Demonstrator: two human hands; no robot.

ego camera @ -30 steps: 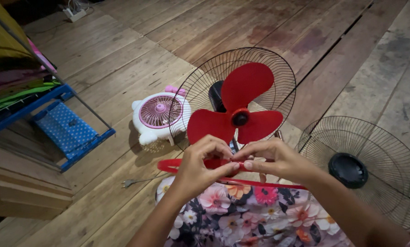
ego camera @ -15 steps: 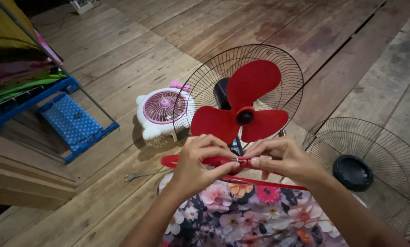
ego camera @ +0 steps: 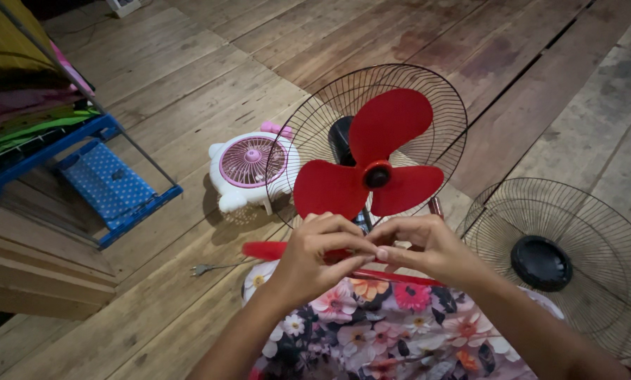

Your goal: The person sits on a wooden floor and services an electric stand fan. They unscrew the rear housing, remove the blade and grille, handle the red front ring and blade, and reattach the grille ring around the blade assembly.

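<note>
A fan with three red blades stands in its black wire rear grille in front of me on the wooden floor. A red plastic rim band runs under the grille's lower edge, across my lap. My left hand and my right hand meet fingertip to fingertip at the bottom of the grille. Both pinch the red rim band where it passes just below the blades. What lies between the fingertips is hidden.
A loose black wire front grille with a black centre cap lies flat at the right. A small white and pink fan sits left of the big fan, with a plug on the floor. A blue rack with folded cloth stands at the left. Floral cloth covers my lap.
My hands stay together at the grille's lower edge, fingers shifting only slightly. The view has drifted a little, so the fan sits higher and further right in the frame.
</note>
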